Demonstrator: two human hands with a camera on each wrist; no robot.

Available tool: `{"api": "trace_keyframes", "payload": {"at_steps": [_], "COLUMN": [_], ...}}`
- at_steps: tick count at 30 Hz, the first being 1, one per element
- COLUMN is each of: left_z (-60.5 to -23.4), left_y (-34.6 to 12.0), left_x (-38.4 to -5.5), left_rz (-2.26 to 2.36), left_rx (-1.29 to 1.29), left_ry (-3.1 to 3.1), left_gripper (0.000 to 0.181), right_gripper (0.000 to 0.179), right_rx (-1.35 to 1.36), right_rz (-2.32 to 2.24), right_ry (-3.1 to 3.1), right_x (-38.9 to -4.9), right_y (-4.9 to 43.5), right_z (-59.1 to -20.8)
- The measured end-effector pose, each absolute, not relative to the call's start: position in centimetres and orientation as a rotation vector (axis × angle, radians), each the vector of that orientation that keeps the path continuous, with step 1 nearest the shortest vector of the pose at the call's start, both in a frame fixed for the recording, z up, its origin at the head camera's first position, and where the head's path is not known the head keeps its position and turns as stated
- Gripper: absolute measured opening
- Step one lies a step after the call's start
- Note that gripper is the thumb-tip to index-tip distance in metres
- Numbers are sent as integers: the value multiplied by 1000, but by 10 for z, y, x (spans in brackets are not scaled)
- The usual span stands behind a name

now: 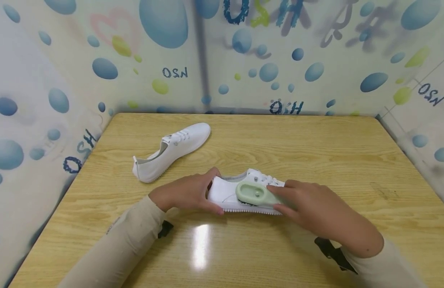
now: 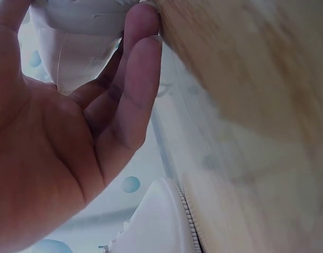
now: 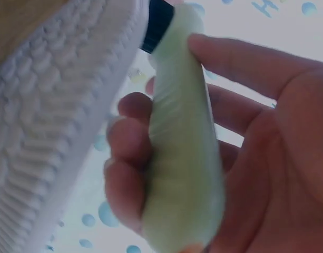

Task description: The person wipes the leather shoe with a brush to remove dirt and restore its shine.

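My left hand (image 1: pixel 193 195) grips the heel of a white lace-up shoe (image 1: pixel 222 192), thumb at its near side and fingers behind. The shoe's toe points right, with its side facing me and the ridged sole edge showing. My right hand (image 1: pixel 315 204) holds a pale green brush (image 1: pixel 248 192) by its handle, fingers curled round it. The brush head lies over the near side of the shoe, below the laces. In the right wrist view, dark bristles (image 3: pixel 158 25) meet the edge of the textured white sole (image 3: pixel 56 110). The right hand covers the shoe's toe in the head view.
A second white shoe (image 1: pixel 186 146) sits on the wooden table (image 1: pixel 297 148) behind and left of the hands, its toe pointing to the back right. Patterned walls (image 1: pixel 222 60) enclose the table at the back and both sides.
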State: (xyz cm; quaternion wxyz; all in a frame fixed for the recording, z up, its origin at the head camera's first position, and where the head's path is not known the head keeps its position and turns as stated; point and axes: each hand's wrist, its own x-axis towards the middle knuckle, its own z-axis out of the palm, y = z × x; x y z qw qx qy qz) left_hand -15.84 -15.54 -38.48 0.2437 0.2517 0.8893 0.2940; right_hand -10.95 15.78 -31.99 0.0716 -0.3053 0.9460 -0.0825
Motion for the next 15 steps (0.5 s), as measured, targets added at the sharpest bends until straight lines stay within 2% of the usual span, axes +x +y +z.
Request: {"api": "trace_keyframes", "payload": {"at_steps": [7,15], "left_z": [-386,-384], "left_y": [-156,-155], "left_x": [-159,-158], "left_rz": [798,767], "left_rx": [684,676], "left_ry": [2436,2459], "left_gripper": [78,77], "right_gripper": [41,39], "right_rx": [-846,-937], "right_rz": [-254,-293], "right_ry": [2874,2927], "right_x": [-108,-106], "right_y": [163,151], "right_z": [-316,-325]}}
